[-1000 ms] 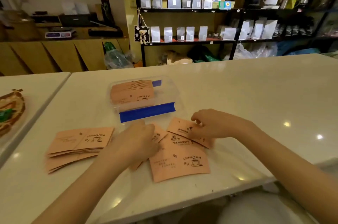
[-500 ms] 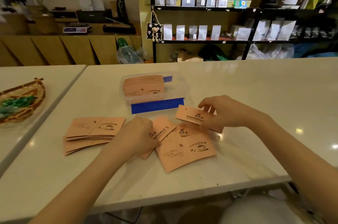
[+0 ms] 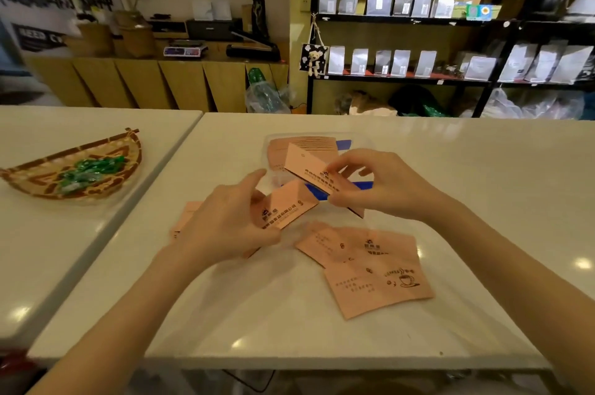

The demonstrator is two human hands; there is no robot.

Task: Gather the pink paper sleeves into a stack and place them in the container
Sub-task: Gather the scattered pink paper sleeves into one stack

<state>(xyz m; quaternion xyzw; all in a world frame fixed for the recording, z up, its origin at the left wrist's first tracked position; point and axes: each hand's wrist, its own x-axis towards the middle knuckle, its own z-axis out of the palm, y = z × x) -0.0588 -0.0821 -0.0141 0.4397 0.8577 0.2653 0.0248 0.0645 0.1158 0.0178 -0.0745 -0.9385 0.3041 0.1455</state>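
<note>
head view: on the far left we see a woven basket (image 3: 38,175) on the neighbour bench. our left hand (image 3: 231,220) grips one pink sleeve (image 3: 289,206) above the bench (image 3: 257,314). our right hand (image 3: 383,183) pinches another sleeve (image 3: 306,164) in front of the clear container (image 3: 360,143), which holds a pink stack (image 3: 306,141). two loose sleeves (image 3: 363,261) lie flat on the right.

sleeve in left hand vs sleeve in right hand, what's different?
The left hand holds its sleeve lower, near the table; the right hand holds its sleeve higher, in front of the container. The left sleeve rises toward the right; the right sleeve drops toward the right. Both are pink with dark print, pinched by fingertips off the table.
</note>
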